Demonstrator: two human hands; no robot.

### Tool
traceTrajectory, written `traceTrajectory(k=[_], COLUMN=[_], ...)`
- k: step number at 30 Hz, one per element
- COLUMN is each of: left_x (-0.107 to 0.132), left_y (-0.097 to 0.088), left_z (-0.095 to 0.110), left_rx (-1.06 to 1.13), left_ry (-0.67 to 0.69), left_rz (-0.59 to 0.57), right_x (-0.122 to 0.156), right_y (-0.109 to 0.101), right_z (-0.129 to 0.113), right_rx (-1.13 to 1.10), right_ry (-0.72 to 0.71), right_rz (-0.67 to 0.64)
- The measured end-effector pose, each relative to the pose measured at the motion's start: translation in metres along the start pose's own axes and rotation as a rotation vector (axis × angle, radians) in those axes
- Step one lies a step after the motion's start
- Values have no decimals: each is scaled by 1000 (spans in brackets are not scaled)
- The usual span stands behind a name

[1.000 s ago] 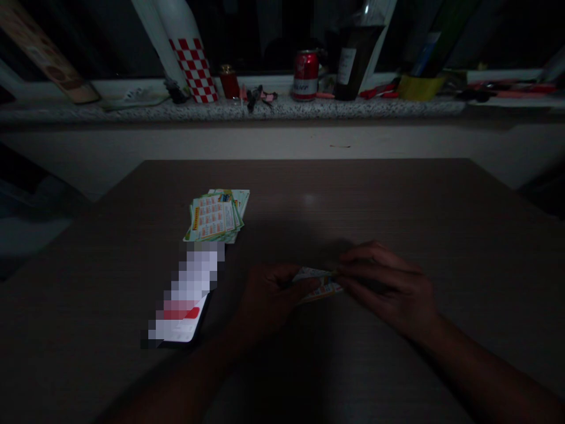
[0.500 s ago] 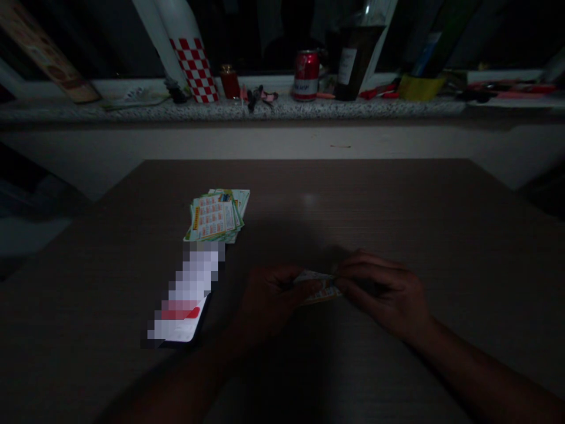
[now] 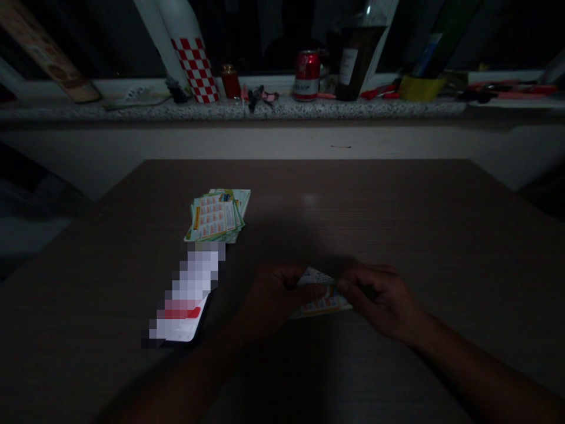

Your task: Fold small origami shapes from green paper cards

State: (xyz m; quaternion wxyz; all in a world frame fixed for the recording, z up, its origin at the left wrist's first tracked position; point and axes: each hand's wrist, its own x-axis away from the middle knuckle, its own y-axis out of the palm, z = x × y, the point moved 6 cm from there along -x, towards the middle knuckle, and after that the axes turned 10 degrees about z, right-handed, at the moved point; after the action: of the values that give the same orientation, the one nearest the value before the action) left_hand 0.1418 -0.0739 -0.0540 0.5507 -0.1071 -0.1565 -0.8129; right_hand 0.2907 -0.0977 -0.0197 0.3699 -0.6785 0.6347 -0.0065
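Observation:
A small printed paper card (image 3: 321,305), with orange blocks and pale print, is between my two hands above the table. My left hand (image 3: 280,294) pinches its left part, thumb lying across the front. At its upper right edge, my right hand (image 3: 382,297) grips it between thumb and fingers. A corner of the card rises above my left thumb, as if bent or folded; the dim light hides how exactly. To the left lies a loose stack of cards (image 3: 215,217) with green edges and similar orange grids.
A lit phone (image 3: 183,330), its screen mostly blurred out, lies below the stack on the dark wooden table (image 3: 375,200). Behind the table, the stone windowsill (image 3: 273,111) bears a checkered bottle (image 3: 198,70), a red can (image 3: 307,76), a dark bottle (image 3: 351,68) and a yellow container (image 3: 421,88).
The card has tilted, so more of its printed face and an upper corner now show. My right hand has lowered slightly and its fingers have curled in more. Stack and phone stay put.

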Motion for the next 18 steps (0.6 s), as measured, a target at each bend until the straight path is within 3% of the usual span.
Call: traceTrajectory(k=[9,18], left_x=[-2,-1], left_y=[-1,1], left_z=[-4,-5], left_rx=[5,38], left_ry=[-42,-61], left_rz=[6,-45], right_x=[2,5], right_y=[5,9], right_z=[5,11], right_rx=[15,-177], right_ry=[66,214], right_rz=[-34,-108])
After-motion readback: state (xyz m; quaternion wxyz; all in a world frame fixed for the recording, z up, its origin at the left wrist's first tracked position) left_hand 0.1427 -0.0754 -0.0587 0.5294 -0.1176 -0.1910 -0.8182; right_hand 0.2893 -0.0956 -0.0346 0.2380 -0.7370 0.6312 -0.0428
